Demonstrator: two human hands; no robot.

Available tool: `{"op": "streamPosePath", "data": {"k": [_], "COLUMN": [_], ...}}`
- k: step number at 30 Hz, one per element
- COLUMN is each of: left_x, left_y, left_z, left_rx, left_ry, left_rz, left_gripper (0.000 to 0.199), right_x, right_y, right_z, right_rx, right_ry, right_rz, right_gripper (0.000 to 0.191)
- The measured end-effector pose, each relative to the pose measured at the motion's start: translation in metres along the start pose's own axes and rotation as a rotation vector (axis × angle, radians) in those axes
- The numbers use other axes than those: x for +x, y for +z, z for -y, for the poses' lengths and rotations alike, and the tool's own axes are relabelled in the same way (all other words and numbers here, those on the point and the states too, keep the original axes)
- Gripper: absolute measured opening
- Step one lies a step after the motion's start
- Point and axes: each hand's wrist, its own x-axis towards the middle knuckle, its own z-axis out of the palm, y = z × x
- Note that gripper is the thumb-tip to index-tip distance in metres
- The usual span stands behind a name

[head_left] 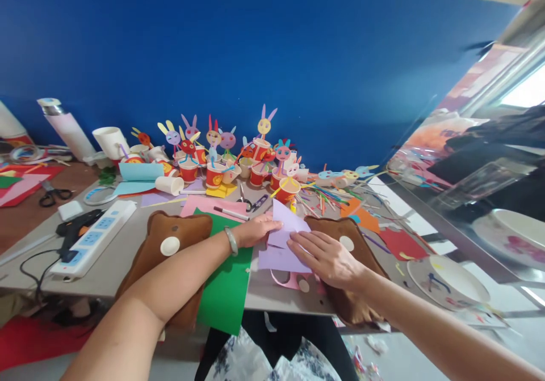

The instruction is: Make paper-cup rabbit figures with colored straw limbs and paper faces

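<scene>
A sheet of lavender paper (283, 259) lies near the table's front edge, with a folded or second lavender piece (289, 216) standing up above it. The thumb and fingers of my left hand (255, 230) pinch the left edge of the upper piece. Stretched out flat, the fingers of my right hand (330, 259) rest on the paper's right side. Beneath it show pink paper scraps (292, 280) with a cut-out curve. Green paper (225, 279) lies under my left wrist and overhangs the edge. A pen (230, 213) rests on pink paper behind.
Brown felt cushions lie on the left (147, 256) and right (361, 250). Behind stand several red paper cups (215, 174) with paper rabbits. Scissors (243, 199) lie mid-table. At left are a power strip (100, 239) and glue gun (80, 225); at right, a white plate (451, 281).
</scene>
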Motion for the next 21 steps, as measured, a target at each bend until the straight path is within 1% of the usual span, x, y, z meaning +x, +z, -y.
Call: {"op": "streamPosePath", "data": {"k": [2, 3, 4, 5, 8, 9, 10, 11, 13, 15, 17, 19, 21], "left_x": [-0.001, -0.001, -0.001, -0.001, 0.001, 0.001, 0.002, 0.002, 0.002, 0.001, -0.001, -0.002, -0.003], "left_y": [-0.001, -0.001, -0.002, -0.002, -0.003, -0.004, -0.005, -0.005, -0.006, -0.006, -0.006, -0.005, -0.005], "left_z": [-0.004, -0.005, -0.007, -0.008, -0.008, -0.007, -0.005, -0.004, -0.002, -0.004, -0.007, -0.010, -0.013], "left_rx": [-0.026, -0.041, -0.054, -0.064, -0.082, -0.081, -0.078, -0.075, -0.072, -0.074, -0.076, -0.071, -0.051], "left_ry": [0.003, 0.015, 0.037, 0.062, 0.124, 0.141, 0.155, 0.167, 0.185, 0.196, 0.184, 0.156, 0.148], "left_rz": [-0.043, -0.053, -0.053, -0.042, 0.001, 0.011, 0.022, 0.035, 0.060, 0.076, 0.073, 0.048, -0.004], "left_gripper": [0.041, 0.041, 0.041, 0.040, 0.043, 0.045, 0.045, 0.045, 0.042, 0.039, 0.038, 0.040, 0.045], "right_x": [-0.002, -0.003, -0.003, -0.004, -0.001, 0.000, 0.002, 0.003, 0.004, 0.003, 0.003, 0.004, 0.005], "right_y": [-0.002, -0.003, -0.004, -0.005, -0.007, -0.006, -0.005, -0.004, 0.000, 0.004, 0.007, 0.009, 0.012], "right_z": [0.001, 0.002, 0.002, 0.002, -0.001, -0.004, -0.007, -0.011, -0.020, -0.027, -0.031, -0.035, -0.037], "right_rx": [0.139, 0.237, 0.337, 0.430, 0.665, 0.763, 0.881, 1.012, 1.226, 1.328, 1.347, 1.321, 1.245], "right_ry": [0.030, 0.084, 0.182, 0.331, 0.890, 1.035, 1.138, 1.203, 1.267, 1.297, 1.323, 1.362, 1.413], "right_rz": [-0.004, -0.024, -0.064, -0.127, -0.334, -0.373, -0.388, -0.383, -0.352, -0.315, -0.304, -0.326, -0.341], "right_gripper": [0.040, 0.039, 0.036, 0.032, 0.024, 0.025, 0.027, 0.029, 0.033, 0.034, 0.031, 0.028, 0.032]}}
